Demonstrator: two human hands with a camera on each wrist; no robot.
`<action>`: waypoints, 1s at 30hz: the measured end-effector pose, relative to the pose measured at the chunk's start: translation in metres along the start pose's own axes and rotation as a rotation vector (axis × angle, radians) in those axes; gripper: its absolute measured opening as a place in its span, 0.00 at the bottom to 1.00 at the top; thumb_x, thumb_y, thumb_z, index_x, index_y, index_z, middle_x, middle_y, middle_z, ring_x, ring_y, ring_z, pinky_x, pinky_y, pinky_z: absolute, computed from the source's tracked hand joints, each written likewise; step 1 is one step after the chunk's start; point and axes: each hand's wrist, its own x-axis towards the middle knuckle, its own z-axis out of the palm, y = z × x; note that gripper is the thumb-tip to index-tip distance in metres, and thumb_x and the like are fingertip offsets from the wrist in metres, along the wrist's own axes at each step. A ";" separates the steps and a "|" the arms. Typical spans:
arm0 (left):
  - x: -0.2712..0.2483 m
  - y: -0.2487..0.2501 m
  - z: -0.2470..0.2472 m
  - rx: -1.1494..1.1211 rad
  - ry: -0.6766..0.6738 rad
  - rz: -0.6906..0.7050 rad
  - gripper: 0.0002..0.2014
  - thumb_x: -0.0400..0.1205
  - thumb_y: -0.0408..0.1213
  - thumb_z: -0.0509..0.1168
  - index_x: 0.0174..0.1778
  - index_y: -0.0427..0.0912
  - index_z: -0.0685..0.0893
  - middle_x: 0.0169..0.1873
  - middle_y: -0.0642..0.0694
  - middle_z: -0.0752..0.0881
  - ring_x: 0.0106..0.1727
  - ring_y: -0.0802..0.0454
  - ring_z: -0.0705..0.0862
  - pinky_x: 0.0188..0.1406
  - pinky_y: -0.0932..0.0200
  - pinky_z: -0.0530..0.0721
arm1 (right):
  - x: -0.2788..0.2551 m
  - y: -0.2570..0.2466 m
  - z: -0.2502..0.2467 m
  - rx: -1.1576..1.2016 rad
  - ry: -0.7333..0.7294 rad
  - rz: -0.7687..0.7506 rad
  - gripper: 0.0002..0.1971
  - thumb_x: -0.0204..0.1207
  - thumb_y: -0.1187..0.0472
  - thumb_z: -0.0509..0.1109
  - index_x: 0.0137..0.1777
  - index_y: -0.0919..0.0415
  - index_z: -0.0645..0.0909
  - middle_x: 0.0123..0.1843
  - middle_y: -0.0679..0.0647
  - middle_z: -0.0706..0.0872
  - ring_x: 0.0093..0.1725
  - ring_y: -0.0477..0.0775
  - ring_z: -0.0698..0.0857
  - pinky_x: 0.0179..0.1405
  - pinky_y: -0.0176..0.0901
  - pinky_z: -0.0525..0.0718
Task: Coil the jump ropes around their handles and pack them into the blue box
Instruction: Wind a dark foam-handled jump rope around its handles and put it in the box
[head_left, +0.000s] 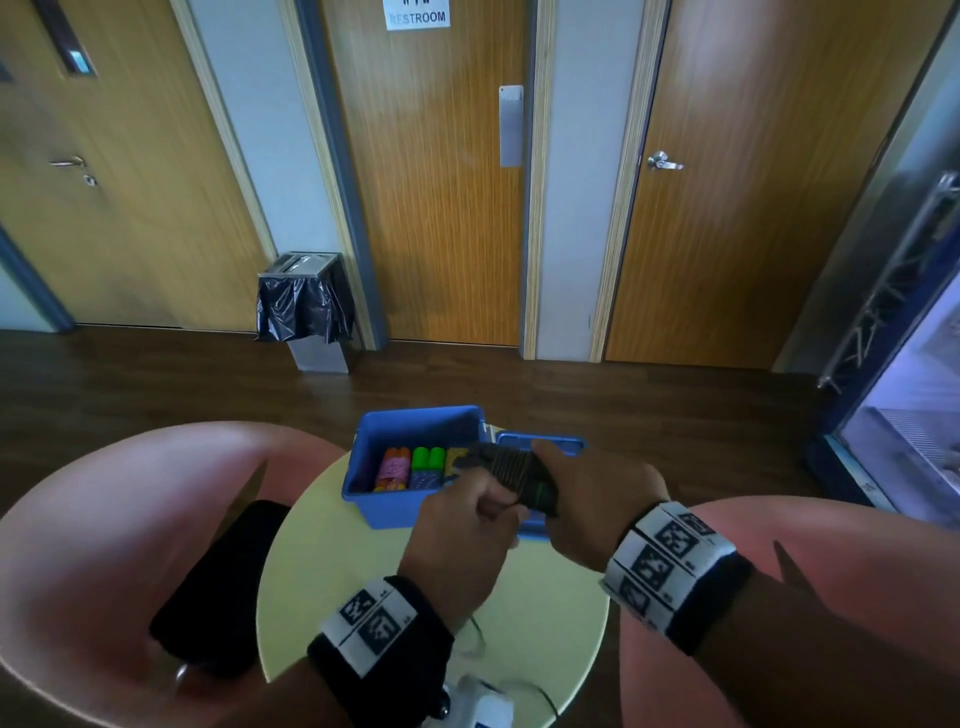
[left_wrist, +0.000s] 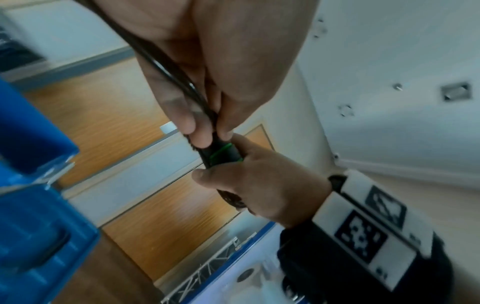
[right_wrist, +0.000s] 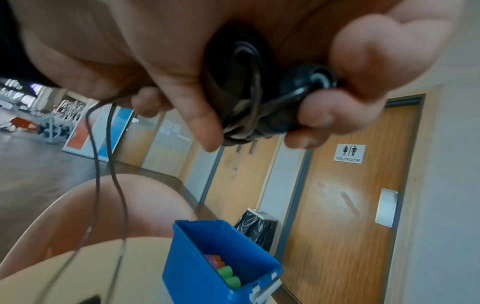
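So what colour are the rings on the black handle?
Green rings, clearest in the left wrist view.

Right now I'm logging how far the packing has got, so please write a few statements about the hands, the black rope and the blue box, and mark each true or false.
1. Both hands hold the black jump rope. True.
2. The blue box is empty. False: coloured handles already lie in it.
3. The black rope is fully coiled. False: loose cord hangs from the right hand.
4. The left hand pinches the cord. True.
5. The box stands on the floor. False: it stands on the round table.
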 end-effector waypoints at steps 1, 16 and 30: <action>0.001 0.001 0.000 -0.091 0.021 -0.076 0.07 0.77 0.35 0.74 0.37 0.45 0.83 0.27 0.49 0.89 0.32 0.52 0.90 0.38 0.52 0.88 | 0.000 0.000 -0.001 0.033 0.035 0.005 0.29 0.77 0.47 0.64 0.76 0.37 0.56 0.52 0.53 0.82 0.47 0.60 0.85 0.40 0.48 0.82; 0.010 0.001 -0.005 -0.213 -0.208 -0.046 0.11 0.87 0.38 0.63 0.38 0.42 0.81 0.25 0.45 0.77 0.25 0.50 0.76 0.34 0.56 0.77 | 0.006 0.014 -0.007 0.094 0.104 0.095 0.31 0.73 0.44 0.68 0.72 0.34 0.57 0.58 0.54 0.81 0.52 0.62 0.84 0.44 0.54 0.86; -0.002 -0.025 -0.005 0.148 -0.435 0.106 0.02 0.82 0.43 0.67 0.48 0.56 0.85 0.48 0.60 0.90 0.54 0.68 0.86 0.62 0.59 0.81 | 0.000 0.026 -0.015 0.169 0.151 0.175 0.32 0.76 0.42 0.67 0.76 0.32 0.56 0.53 0.50 0.79 0.45 0.56 0.84 0.39 0.47 0.84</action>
